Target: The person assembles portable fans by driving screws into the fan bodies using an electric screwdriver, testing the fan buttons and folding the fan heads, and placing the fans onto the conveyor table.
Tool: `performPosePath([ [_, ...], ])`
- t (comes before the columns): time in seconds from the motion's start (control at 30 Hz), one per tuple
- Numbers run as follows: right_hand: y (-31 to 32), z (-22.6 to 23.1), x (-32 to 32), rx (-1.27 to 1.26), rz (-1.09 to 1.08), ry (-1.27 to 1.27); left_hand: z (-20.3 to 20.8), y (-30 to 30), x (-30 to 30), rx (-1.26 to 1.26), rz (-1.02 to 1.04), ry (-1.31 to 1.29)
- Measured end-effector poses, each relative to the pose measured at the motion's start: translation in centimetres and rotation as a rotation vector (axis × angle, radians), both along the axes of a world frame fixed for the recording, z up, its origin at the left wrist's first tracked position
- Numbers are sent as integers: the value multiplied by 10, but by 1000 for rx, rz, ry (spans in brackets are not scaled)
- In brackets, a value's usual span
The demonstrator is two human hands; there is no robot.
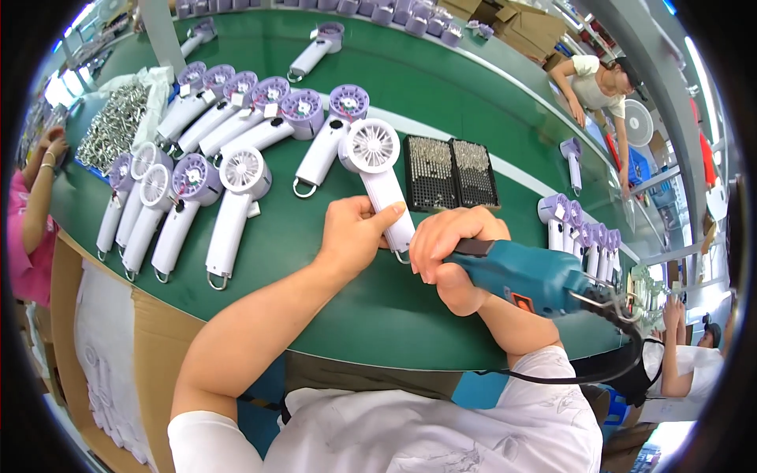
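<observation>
My left hand [352,235] is closed around the handle of a white handheld fan [385,189], with the thumb across its front. The fan's round grille points away from me and a small metal loop shows at the handle's near end. My right hand [457,251] grips a teal electric screwdriver [524,274] just beside that near end. Its tip is hidden by my fingers, so I cannot tell whether it touches the fan. Beyond my right hand lie two black perforated screw trays [430,199] holding many small screws. A fan with an open purple head [322,146] lies left of the held fan.
Several white-and-purple fans [225,221] lie in rows on the green table [465,94]. Metal loops [118,117] fill a lined blue tray at far left. More fans [556,213] stand right. The screwdriver's black cord [635,359] curves back toward me. Co-workers [595,87] work around the table.
</observation>
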State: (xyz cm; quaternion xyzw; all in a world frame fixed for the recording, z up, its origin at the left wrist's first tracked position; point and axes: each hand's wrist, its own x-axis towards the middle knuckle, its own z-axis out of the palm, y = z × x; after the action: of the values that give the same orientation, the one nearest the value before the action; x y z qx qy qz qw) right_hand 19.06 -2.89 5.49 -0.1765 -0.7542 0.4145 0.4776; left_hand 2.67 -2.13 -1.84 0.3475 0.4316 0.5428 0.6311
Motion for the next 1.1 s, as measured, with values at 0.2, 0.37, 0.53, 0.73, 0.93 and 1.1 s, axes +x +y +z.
performPosePath([
  [0.2, -5, 34, 4, 87, 167, 2, 16, -9, 2, 30, 36, 261],
  [0.37, -15, 91, 19, -77, 196, 538, 30, -24, 0, 636, 221, 1092],
  [0.53, -9, 87, 71, -504, -363, 189, 59, -68, 10, 829, 143, 1413],
  [0.73, -24, 45, 96, -712, -392, -165, 47, -97, 27, 1027, 162, 1813],
  [0.93, -28, 6, 114, -768, -315, -201, 40, -108, 50, 1030, 156, 1904],
  [1.1, -14, -13, 124, -824, -284, -134, 34, -125, 81, 951, 103, 1795],
])
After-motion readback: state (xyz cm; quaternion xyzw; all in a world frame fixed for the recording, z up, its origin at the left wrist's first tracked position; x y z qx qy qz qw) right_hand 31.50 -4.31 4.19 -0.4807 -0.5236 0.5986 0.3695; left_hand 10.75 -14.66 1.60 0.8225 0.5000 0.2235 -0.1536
